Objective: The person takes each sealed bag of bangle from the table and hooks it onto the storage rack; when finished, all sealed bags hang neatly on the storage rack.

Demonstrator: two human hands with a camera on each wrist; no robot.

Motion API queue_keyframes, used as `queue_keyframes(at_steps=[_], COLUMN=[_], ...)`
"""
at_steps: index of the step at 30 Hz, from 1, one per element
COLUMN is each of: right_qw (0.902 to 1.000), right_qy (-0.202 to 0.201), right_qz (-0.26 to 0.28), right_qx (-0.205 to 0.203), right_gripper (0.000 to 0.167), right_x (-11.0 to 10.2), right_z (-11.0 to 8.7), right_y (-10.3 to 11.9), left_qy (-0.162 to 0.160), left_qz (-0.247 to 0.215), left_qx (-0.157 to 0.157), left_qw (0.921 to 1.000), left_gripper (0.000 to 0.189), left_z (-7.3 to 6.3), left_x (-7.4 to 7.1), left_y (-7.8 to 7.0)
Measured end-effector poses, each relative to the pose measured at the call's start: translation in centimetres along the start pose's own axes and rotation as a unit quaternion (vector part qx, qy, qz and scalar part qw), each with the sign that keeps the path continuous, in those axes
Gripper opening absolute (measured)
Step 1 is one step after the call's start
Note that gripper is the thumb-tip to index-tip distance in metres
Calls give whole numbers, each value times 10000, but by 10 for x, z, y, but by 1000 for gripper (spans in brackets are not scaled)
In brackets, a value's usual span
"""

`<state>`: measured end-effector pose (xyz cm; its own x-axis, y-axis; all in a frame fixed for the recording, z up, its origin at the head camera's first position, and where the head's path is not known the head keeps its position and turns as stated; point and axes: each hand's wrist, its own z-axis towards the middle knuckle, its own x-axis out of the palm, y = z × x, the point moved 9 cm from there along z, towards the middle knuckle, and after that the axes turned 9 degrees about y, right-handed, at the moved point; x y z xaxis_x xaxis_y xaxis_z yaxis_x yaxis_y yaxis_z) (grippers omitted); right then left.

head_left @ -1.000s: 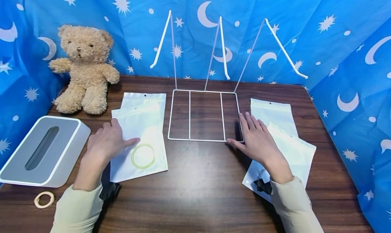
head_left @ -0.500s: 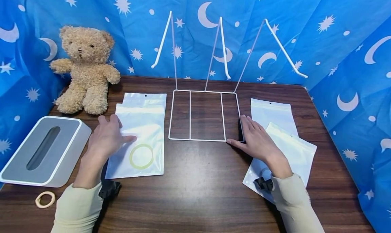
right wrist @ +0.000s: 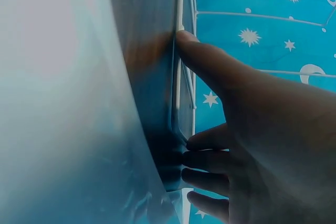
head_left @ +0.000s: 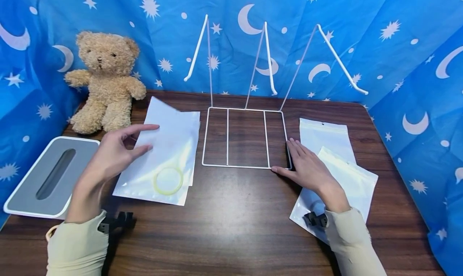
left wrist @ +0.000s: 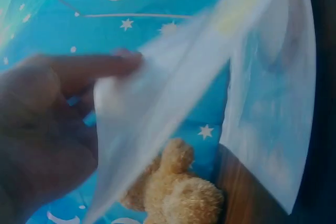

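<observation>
White film of a bag [head_left: 170,143], at left of centre in the head view, spreads out beside the left hand [head_left: 112,151]. That hand's thumb and forefinger are well parted, tips over the bag near its left edge. In the left wrist view the bag passes between the blurred thumb and the other fingers, which it partly hides, so I cannot tell whether they grip it. The bag's upper left corner rises towards the teddy bear [head_left: 110,83] at the upper left of the frame. A pale yellow-green ring [head_left: 154,180] shows at the bag's lower part; whether it lies on or inside is unclear. A second bag [head_left: 190,178] peeps out along the right edge underneath.

At right of centre, the right hand [head_left: 312,167] lies with its fingers stretched out side by side and the thumb spread away from them, clasping nothing. The thumb touches the front right corner of the white wire rack [head_left: 228,137], while the fingertips meet its right side. The rack fills the middle of the frame, its three arms reaching into the upper half. Partly beneath the right wrist lies a white pouch [head_left: 347,179], overlapping another pouch [head_left: 323,135] above it. A grey-topped box [head_left: 66,179] sits at the far left, against the left forearm in the view.
</observation>
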<state>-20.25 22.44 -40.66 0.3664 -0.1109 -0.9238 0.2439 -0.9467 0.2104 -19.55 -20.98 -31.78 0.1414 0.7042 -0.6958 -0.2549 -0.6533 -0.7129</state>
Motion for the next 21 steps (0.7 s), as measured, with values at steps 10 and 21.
queue_keyframes(at_steps=[10,21], right_qw=[10000,9994], right_qy=[41,-302], right_qz=[75,103], right_qx=[39,-165], right_gripper=[106,106], right_x=[0,-4], right_z=[-1,-1], right_y=[-1,1], left_qy=[-459,-1474], left_qz=[-553,-1484], left_qx=[2017,3138], left_qw=[9768,9262], left_gripper=[51,24], left_z=[-18,-40], left_x=[-18,-37], left_y=[-71,-121])
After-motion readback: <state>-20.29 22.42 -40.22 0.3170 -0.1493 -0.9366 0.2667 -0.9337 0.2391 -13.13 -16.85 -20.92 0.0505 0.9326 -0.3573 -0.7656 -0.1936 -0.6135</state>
